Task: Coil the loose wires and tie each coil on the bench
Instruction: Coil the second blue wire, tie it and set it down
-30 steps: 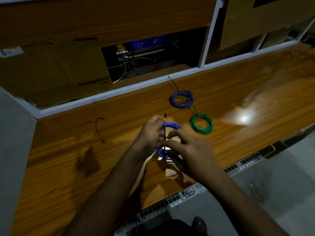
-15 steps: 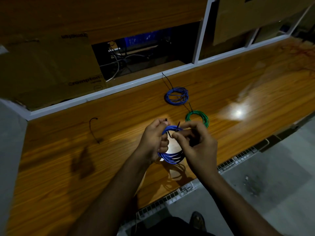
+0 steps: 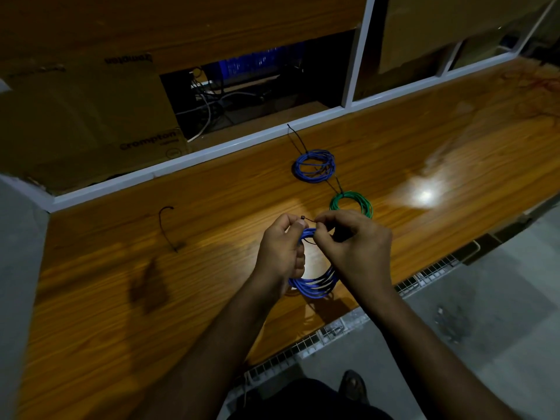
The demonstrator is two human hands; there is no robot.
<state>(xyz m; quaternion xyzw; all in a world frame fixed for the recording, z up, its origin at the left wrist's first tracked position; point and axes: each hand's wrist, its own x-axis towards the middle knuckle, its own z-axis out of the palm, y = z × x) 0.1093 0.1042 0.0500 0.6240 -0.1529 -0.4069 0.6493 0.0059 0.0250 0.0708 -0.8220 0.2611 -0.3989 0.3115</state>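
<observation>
A blue wire coil point(image 3: 315, 287) hangs upright between both hands above the wooden bench point(image 3: 121, 298). My left hand point(image 3: 280, 253) grips the coil's left side and pinches the head of a thin black cable tie point(image 3: 307, 219). My right hand point(image 3: 354, 250) pinches the tie's other end at the top of the coil. Farther back on the bench lie a second blue coil point(image 3: 315, 165) and a green coil point(image 3: 351, 203), each with a black tie around it. The green coil's near edge is hidden behind my right hand.
A loose black cable tie point(image 3: 168, 228) lies on the bench to the left. A white frame rail point(image 3: 212, 153) bounds the bench at the back, with cardboard boxes point(image 3: 91, 116) and tangled cables point(image 3: 212, 98) behind it. A wire-mesh tray point(image 3: 333, 331) runs under the front edge.
My right hand has come up from the coil's lower side to its top, and both hands now pinch the black tie there. The view has shifted slightly.
</observation>
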